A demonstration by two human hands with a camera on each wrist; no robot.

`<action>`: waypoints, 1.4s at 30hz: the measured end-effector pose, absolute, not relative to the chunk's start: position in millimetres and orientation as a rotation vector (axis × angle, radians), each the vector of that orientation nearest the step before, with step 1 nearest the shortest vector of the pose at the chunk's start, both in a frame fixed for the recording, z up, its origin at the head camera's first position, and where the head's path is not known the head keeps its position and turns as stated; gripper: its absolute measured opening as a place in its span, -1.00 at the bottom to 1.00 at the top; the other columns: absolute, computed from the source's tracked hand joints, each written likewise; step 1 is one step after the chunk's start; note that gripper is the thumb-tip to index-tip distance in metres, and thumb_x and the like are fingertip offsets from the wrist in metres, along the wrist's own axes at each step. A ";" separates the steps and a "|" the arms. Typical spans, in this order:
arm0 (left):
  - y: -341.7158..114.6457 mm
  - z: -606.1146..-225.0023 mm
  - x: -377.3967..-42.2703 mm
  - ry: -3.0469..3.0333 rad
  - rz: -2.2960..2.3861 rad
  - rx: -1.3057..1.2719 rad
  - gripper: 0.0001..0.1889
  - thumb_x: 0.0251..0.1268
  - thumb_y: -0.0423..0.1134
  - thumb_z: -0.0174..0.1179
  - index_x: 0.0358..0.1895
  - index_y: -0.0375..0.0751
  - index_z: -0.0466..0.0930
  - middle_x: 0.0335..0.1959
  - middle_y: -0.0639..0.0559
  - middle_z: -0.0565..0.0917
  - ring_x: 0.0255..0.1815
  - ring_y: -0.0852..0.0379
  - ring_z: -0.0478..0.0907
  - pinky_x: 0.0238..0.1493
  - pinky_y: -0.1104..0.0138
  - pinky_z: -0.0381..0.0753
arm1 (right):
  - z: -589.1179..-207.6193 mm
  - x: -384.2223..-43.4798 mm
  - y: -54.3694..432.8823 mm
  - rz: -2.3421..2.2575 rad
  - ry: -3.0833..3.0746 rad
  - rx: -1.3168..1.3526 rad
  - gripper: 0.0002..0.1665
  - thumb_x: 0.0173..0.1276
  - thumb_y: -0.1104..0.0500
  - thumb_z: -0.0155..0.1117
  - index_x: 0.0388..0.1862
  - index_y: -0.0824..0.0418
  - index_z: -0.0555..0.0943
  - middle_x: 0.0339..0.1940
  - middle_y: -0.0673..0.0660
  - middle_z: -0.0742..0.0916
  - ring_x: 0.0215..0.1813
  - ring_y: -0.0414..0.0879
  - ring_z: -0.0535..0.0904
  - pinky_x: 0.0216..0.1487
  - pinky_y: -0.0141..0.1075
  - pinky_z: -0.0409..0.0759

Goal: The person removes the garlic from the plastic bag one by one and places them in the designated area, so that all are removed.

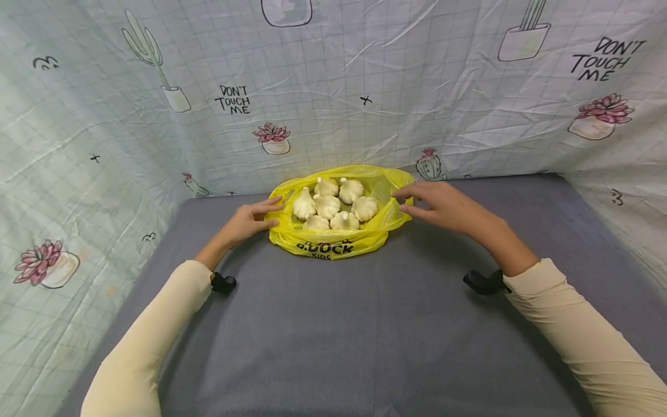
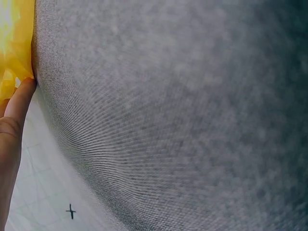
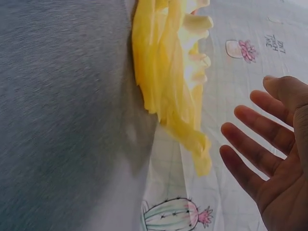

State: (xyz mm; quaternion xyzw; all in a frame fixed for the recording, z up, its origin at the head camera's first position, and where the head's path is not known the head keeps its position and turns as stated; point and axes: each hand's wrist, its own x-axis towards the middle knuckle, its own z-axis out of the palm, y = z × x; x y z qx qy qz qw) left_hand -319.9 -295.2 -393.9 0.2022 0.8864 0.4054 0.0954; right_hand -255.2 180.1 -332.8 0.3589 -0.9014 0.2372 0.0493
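A yellow plastic bag [image 1: 341, 246] with black lettering stands spread wide at the back of the table. Inside it lie several white garlic bulbs [image 1: 327, 206]. At the bag's left side is my left hand [image 1: 245, 223], fingers extended; in the left wrist view a fingertip touches the yellow plastic [image 2: 17, 43]. My right hand [image 1: 443, 205] is by the bag's right rim, thumb and fingers apart. In the right wrist view its fingers [image 3: 255, 154] are spread beside the bag [image 3: 163, 62] and grip nothing. Some lower bulbs are partly hidden by the front rim.
A grey cloth [image 1: 333, 324] covers the table. Behind the bag and along both sides hangs a pale curtain [image 1: 333, 87] printed with potted plants and words. Each wrist wears a black strap device, the right one [image 1: 484, 282] jutting inward.
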 end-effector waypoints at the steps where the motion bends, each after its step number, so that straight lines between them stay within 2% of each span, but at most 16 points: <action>1: -295.3 -394.0 -319.6 2.635 1.193 0.599 -0.52 0.44 -0.23 0.28 0.39 -0.09 0.55 0.56 0.10 0.31 0.60 -0.03 0.13 0.42 -0.06 0.31 | -332.3 -257.5 178.4 0.729 -2.749 1.106 -0.58 0.57 0.11 0.21 0.31 0.23 0.61 0.21 0.20 0.70 0.01 0.06 0.66 0.02 0.02 0.58; 5: -296.4 -395.1 -319.8 2.652 1.164 0.613 -0.53 0.44 -0.24 0.29 0.38 -0.11 0.56 0.54 0.08 0.34 0.59 -0.04 0.16 0.39 -0.06 0.35 | -331.6 -267.3 170.1 0.762 -2.765 1.155 -0.57 0.58 0.09 0.19 0.32 0.22 0.60 0.18 0.22 0.71 -0.17 -0.02 0.64 -0.11 -0.04 0.58; 8: -296.7 -395.2 -319.1 2.658 1.139 0.621 -0.55 0.44 -0.25 0.29 0.36 -0.10 0.58 0.54 0.09 0.36 0.57 -0.02 0.20 0.28 0.05 0.45 | -332.3 -274.7 162.5 0.784 -2.770 1.184 -0.56 0.57 0.08 0.21 0.32 0.22 0.60 0.21 0.21 0.70 -0.13 -0.02 0.64 -0.12 -0.06 0.57; 11: -296.4 -394.9 -318.3 2.675 1.106 0.627 -0.56 0.43 -0.23 0.29 0.35 -0.08 0.60 0.53 0.10 0.36 0.53 -0.01 0.27 0.08 0.26 0.49 | -332.5 -281.9 154.1 0.778 -2.772 1.217 -0.55 0.55 0.08 0.23 0.32 0.23 0.61 0.24 0.21 0.69 -0.12 0.00 0.64 -0.11 -0.05 0.57; 13: -295.9 -394.9 -318.2 2.682 1.094 0.631 -0.55 0.43 -0.23 0.30 0.35 -0.08 0.60 0.54 0.09 0.36 0.37 -0.05 0.42 -0.07 0.35 0.46 | -332.9 -287.4 149.0 0.772 -2.778 1.231 -0.55 0.55 0.08 0.23 0.32 0.22 0.61 0.24 0.20 0.69 -0.09 0.02 0.66 -0.08 -0.04 0.59; 15: -295.7 -394.5 -318.1 2.685 1.087 0.641 -0.55 0.43 -0.22 0.30 0.35 -0.09 0.59 0.54 0.07 0.35 0.27 -0.06 0.46 -0.15 0.38 0.42 | -332.7 -292.8 144.6 0.778 -2.787 1.245 -0.55 0.55 0.07 0.23 0.32 0.21 0.61 0.25 0.19 0.69 -0.03 0.05 0.67 -0.02 0.00 0.60; 18: -294.2 -393.1 -317.0 2.671 1.089 0.645 -0.54 0.44 -0.24 0.28 0.37 -0.10 0.57 0.55 0.06 0.33 0.24 -0.06 0.47 -0.19 0.36 0.40 | -332.5 -300.7 139.3 0.798 -2.796 1.258 -0.55 0.55 0.06 0.23 0.31 0.20 0.62 0.27 0.18 0.69 0.08 0.10 0.67 0.07 0.06 0.60; 20: -291.9 -390.0 -314.8 2.660 1.092 0.643 -0.54 0.45 -0.27 0.27 0.37 -0.14 0.56 0.56 0.04 0.32 0.41 -0.03 0.39 -0.14 0.37 0.41 | -332.5 -305.5 136.2 0.797 -2.802 1.263 -0.56 0.55 0.06 0.23 0.30 0.20 0.63 0.27 0.17 0.69 0.11 0.11 0.66 0.09 0.07 0.58; 21: -290.3 -387.6 -313.2 2.653 1.097 0.637 -0.54 0.45 -0.30 0.26 0.38 -0.17 0.55 0.56 0.01 0.32 0.40 -0.05 0.40 -0.15 0.37 0.41 | -332.5 -307.8 134.7 0.801 -2.806 1.267 -0.56 0.55 0.06 0.23 0.30 0.20 0.63 0.27 0.17 0.69 0.12 0.11 0.65 0.11 0.07 0.57; 23: -286.1 -381.4 -309.0 2.643 1.098 0.630 -0.55 0.45 -0.34 0.25 0.37 -0.24 0.54 0.56 -0.05 0.32 0.29 -0.07 0.49 -0.17 0.37 0.42 | -332.8 -312.4 131.6 0.792 -2.809 1.275 -0.56 0.54 0.07 0.24 0.29 0.21 0.64 0.25 0.17 0.70 0.13 0.12 0.66 0.12 0.05 0.58; 25: -282.3 -374.5 -304.8 2.642 1.083 0.624 -0.55 0.45 -0.37 0.24 0.36 -0.31 0.54 0.55 -0.12 0.31 0.02 -0.06 0.57 -0.22 0.37 0.41 | -333.3 -317.2 128.7 0.803 -2.811 1.290 -0.57 0.54 0.09 0.25 0.29 0.23 0.64 0.25 0.19 0.70 0.14 0.15 0.66 0.14 0.05 0.58; 27: -280.1 -370.5 -302.7 2.646 1.066 0.626 -0.56 0.44 -0.39 0.24 0.34 -0.35 0.54 0.54 -0.17 0.31 -0.27 -0.02 0.50 -0.29 0.35 0.40 | -333.3 -321.8 126.0 0.827 -2.818 1.301 -0.57 0.53 0.11 0.26 0.28 0.25 0.64 0.25 0.20 0.70 0.17 0.17 0.66 0.17 0.05 0.58; 30: -281.2 -373.2 -305.0 2.664 1.046 0.639 -0.57 0.44 -0.37 0.25 0.33 -0.34 0.56 0.54 -0.15 0.32 -0.48 0.08 0.34 -0.36 0.34 0.36 | -333.1 -328.7 122.8 0.868 -2.837 1.314 -0.58 0.52 0.12 0.27 0.28 0.25 0.64 0.26 0.20 0.69 0.22 0.18 0.64 0.21 0.02 0.57; 34: -287.4 -384.9 -313.6 2.693 1.031 0.647 -0.58 0.43 -0.29 0.28 0.31 -0.24 0.60 0.55 -0.04 0.33 -0.56 0.20 0.23 -0.40 0.33 0.31 | -331.7 -336.7 118.8 0.892 -2.879 1.332 -0.56 0.51 0.09 0.29 0.29 0.20 0.65 0.27 0.17 0.69 0.25 0.16 0.62 0.24 0.00 0.55; 42: -292.8 -391.9 -320.0 2.722 0.982 0.652 -0.61 0.41 -0.18 0.32 0.26 -0.09 0.67 0.52 0.14 0.38 -0.60 0.22 0.14 -0.44 0.30 0.28 | -336.1 -351.4 111.8 0.962 -2.957 1.382 -0.48 0.49 0.07 0.32 0.35 0.22 0.60 0.32 0.18 0.66 0.31 0.14 0.58 0.28 0.00 0.52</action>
